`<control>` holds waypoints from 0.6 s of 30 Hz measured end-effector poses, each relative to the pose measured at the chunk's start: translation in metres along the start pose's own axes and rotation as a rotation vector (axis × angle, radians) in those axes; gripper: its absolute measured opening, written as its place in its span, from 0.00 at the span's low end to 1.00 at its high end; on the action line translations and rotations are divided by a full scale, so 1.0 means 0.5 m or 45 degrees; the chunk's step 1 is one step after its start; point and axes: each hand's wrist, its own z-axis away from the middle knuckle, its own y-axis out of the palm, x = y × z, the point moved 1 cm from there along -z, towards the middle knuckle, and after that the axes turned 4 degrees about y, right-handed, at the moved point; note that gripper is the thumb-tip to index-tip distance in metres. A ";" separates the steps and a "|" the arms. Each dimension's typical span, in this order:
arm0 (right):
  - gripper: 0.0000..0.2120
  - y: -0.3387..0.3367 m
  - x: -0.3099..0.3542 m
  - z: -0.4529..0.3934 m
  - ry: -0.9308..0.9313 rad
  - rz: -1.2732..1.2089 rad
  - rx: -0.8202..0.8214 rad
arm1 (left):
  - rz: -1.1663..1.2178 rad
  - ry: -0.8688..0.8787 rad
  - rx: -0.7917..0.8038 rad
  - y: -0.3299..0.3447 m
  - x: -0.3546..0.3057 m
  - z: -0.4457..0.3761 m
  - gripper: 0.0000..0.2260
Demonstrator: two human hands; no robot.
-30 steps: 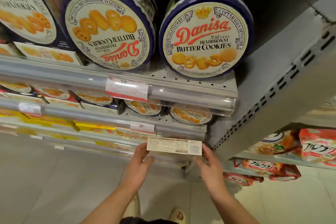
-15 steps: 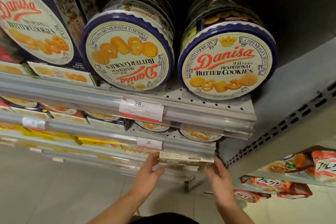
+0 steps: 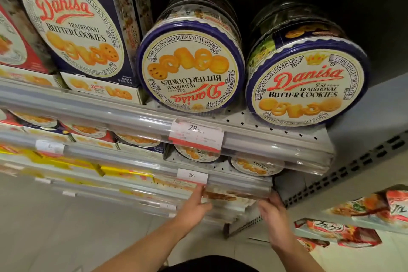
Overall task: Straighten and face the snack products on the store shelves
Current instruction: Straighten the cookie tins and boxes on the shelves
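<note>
A flat cookie box (image 3: 229,197) with biscuit pictures sits partly under the rail of a low shelf (image 3: 240,184). My left hand (image 3: 194,206) holds its left end and my right hand (image 3: 272,211) holds its right end. On the top shelf, the left round Danisa tin (image 3: 191,68) stands upside down. Beside it, the right round tin (image 3: 306,83) reads upright. A large Danisa carton (image 3: 72,20) stands to the left.
Price tags (image 3: 196,137) hang on the clear shelf rails. More tins (image 3: 256,165) and cartons fill the middle shelf. A grey perforated upright (image 3: 353,168) closes the bay on the right, with cereal bags (image 3: 375,210) beyond it. Pale floor tiles lie below.
Both hands have carried the flat box from in front of the shelves into the low shelf, so its label side is now hidden. The camera has tilted up and moved closer.
</note>
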 end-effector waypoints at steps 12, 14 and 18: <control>0.30 -0.006 0.015 0.007 0.035 0.026 0.066 | -0.012 0.033 -0.032 0.000 0.005 -0.007 0.23; 0.33 -0.010 0.005 -0.002 0.005 -0.001 0.075 | 0.003 0.022 -0.014 0.000 0.003 -0.007 0.22; 0.37 -0.010 0.005 -0.003 -0.004 0.033 0.071 | -0.016 0.002 -0.010 -0.007 0.006 -0.009 0.24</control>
